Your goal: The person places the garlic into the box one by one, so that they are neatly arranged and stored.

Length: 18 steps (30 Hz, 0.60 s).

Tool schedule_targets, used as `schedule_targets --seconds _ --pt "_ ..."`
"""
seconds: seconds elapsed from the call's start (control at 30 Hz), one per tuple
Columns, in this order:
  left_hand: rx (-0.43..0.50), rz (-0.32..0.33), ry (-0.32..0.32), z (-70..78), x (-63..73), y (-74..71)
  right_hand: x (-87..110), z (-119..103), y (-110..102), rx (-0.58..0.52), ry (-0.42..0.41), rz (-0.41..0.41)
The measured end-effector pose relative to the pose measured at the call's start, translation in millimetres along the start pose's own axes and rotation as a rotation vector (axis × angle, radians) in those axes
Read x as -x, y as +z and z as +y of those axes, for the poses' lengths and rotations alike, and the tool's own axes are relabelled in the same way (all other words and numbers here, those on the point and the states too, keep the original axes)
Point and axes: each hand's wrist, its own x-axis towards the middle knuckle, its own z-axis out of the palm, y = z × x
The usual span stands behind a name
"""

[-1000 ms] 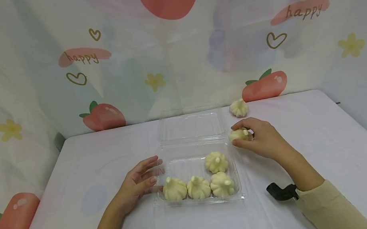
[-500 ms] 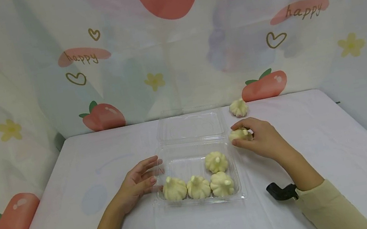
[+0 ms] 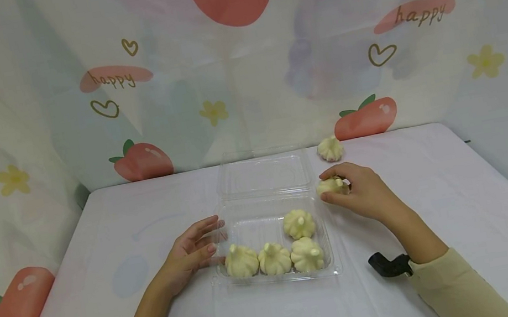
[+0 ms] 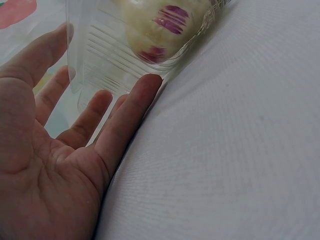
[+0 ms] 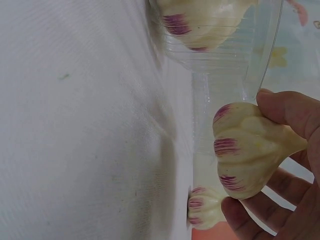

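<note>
A garlic bulb (image 5: 245, 150) with purple streaks is pinched between the thumb and fingers of my right hand (image 3: 360, 191), just outside the right rear corner of a clear plastic box (image 3: 250, 226). In the right wrist view that bulb appears raised off the cloth. Inside the box sit several garlic bulbs: three along the front, one of them a left bulb (image 3: 241, 261), and a single bulb (image 3: 299, 224) behind the right one. My left hand (image 3: 189, 253) rests at the box's left wall, its fingers loosely extended; the fingertips (image 4: 147, 82) are against or very near the plastic.
The box's hinged lid (image 3: 264, 175) lies folded back behind it. Another garlic bulb (image 3: 330, 149) stands near the table's rear edge, beyond my right hand. White cloth (image 3: 280, 316) covers the table, and a printed curtain (image 3: 239, 71) hangs behind.
</note>
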Motion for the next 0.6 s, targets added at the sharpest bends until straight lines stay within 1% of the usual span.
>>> schedule_targets --seconds 0.6 --pt "0.0 -0.001 0.001 -0.3 0.1 -0.3 -0.6 0.2 0.8 0.006 -0.003 0.007"
